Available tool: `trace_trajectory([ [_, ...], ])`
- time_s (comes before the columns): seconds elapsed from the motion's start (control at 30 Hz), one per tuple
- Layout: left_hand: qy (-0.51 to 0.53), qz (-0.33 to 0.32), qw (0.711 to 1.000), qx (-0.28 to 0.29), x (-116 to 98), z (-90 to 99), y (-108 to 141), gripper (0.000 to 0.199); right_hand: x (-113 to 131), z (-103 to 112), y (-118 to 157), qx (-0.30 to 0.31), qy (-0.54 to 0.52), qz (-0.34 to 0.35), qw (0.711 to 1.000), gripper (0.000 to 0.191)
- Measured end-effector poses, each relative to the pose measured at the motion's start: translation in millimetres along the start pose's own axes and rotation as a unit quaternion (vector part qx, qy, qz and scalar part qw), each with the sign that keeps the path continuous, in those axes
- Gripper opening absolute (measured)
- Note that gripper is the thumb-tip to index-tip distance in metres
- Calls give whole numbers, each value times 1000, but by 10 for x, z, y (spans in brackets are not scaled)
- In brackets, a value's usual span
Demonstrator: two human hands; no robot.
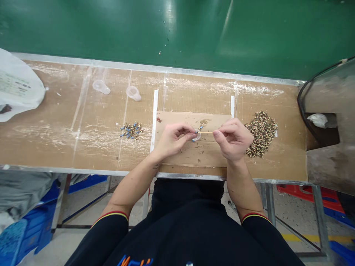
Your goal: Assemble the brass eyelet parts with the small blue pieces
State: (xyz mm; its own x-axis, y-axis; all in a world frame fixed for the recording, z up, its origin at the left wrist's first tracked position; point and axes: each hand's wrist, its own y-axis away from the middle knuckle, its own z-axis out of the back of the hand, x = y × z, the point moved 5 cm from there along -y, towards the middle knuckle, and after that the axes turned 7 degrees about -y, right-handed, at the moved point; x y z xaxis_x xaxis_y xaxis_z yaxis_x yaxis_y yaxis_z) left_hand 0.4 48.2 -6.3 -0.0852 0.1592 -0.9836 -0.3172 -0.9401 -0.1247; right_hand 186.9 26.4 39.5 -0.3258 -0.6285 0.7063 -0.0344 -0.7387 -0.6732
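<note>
Over a cardboard sheet, my left hand pinches a small dark part between thumb and fingertips. My right hand grips a thin yellowish stick, held level and pointing left, its tip meeting the small part or just beside it. Under the left fingertips lies a small clear round dish, partly hidden, with bits of blue by it. Behind the stick, a small blue-tipped part rests near a brownish smear on the cardboard.
To the right is a large heap of small brass-and-dark parts. A smaller group of blue-tipped parts lies left. Two clear plastic cups sit farther back. A white bag is far left, a metal housing with a black cable far right.
</note>
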Motion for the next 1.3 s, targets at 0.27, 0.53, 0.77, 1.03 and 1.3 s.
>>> trace_trajectory([
  [0.27, -21, -9, 1000, 5, -31, 9, -5, 18, -36, -15, 15, 14, 27, -27, 999, 28],
  [0.53, -12, -19, 1000, -2, -57, 37, -16, 19, -20, 6, 4, 8, 7, -4, 1000, 22],
  [0.77, 30, -17, 988, -150, -72, 403, -27, 36, -67, 57, -12, 136, 61, 25, 989, 15],
  [1.03, 64, -16, 980, -190, -36, 472, -9, 42, -82, -212, 81, 330, 85, 61, 938, 10],
  [1.3, 118, -3, 975, -188, -71, 510, -17, 40, -487, 1109, -77, -9, 273, -24, 962, 30],
])
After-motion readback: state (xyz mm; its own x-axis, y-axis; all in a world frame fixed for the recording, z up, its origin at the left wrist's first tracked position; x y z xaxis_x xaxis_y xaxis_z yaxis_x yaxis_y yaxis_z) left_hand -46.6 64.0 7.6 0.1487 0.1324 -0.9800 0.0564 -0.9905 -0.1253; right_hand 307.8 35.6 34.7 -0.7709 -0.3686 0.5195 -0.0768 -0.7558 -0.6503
